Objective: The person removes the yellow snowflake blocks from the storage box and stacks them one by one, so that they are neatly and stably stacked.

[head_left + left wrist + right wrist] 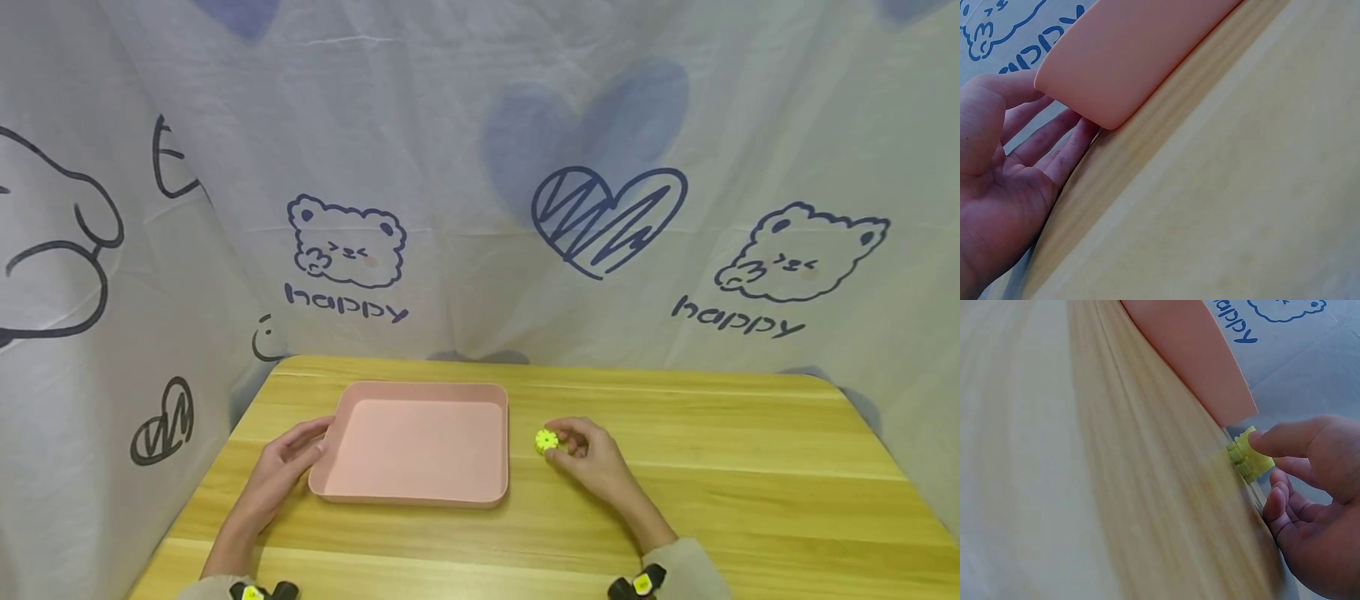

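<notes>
A shallow pink tray (416,450) lies on the wooden table, left of the middle. Against its left side rests my left hand (281,467), fingers extended along the outer wall. In the left wrist view, the thumb of my left hand (1007,162) touches the tray's upper corner and the other fingers reach toward its lower edge. Right of the tray, my right hand (596,462) pinches a small yellow flower-shaped piece with notched edges (547,441) between thumb and index finger. The right wrist view shows the yellow piece (1252,456) low at the table surface; the remaining fingers curl loosely.
The wooden table (735,475) extends to the right of my right hand. Behind it and on the left hangs a pale cloth (457,183) printed with hearts and bears. The tray has raised walls on every side.
</notes>
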### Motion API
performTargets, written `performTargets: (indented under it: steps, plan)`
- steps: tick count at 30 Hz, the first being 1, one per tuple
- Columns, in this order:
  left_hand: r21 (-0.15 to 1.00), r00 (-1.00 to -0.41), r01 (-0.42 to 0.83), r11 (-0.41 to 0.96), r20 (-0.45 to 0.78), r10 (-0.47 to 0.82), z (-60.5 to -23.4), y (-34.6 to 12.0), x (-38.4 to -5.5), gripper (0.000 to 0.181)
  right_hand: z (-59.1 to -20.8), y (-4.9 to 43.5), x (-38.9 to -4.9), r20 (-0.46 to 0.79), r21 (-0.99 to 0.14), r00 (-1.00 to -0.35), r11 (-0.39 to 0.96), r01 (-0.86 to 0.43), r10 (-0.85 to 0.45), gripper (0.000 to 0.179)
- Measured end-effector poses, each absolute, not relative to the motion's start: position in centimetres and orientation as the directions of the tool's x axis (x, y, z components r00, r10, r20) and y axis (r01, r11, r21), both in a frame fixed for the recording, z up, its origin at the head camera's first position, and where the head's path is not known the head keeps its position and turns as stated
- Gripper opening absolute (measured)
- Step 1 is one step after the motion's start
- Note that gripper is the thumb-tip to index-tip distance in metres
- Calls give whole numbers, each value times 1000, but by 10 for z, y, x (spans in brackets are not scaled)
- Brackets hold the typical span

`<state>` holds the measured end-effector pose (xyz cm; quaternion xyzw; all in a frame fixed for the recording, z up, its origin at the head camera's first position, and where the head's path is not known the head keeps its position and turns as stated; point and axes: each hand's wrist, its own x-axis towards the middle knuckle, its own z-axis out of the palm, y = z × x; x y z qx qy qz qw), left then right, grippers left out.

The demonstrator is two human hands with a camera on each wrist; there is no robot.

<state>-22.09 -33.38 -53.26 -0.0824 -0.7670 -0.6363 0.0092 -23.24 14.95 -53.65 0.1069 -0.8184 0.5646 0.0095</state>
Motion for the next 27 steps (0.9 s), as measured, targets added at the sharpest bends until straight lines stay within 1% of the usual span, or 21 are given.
performTargets:
  steps: [7, 12, 21, 27]
  plan:
    - [975, -988, 128, 180, 110, 107, -531, -333, -221, 49, -536, 149, -232, 150, -921, -975, 337, -198, -163, 34]
    - [976, -990, 115, 187, 97, 103, -531, -332, -220, 49, -535, 149, -232, 136, -922, -978, 340, -183, -158, 35]
    - [974, -993, 89, 208, 72, 92, -534, -333, -221, 51, -534, 151, -232, 126, -923, -978, 341, -177, -167, 39]
    - [969, -989, 118, 218, 95, 110, -534, -334, -222, 50, -534, 151, -231, 142, -929, -974, 317, -192, -174, 42]
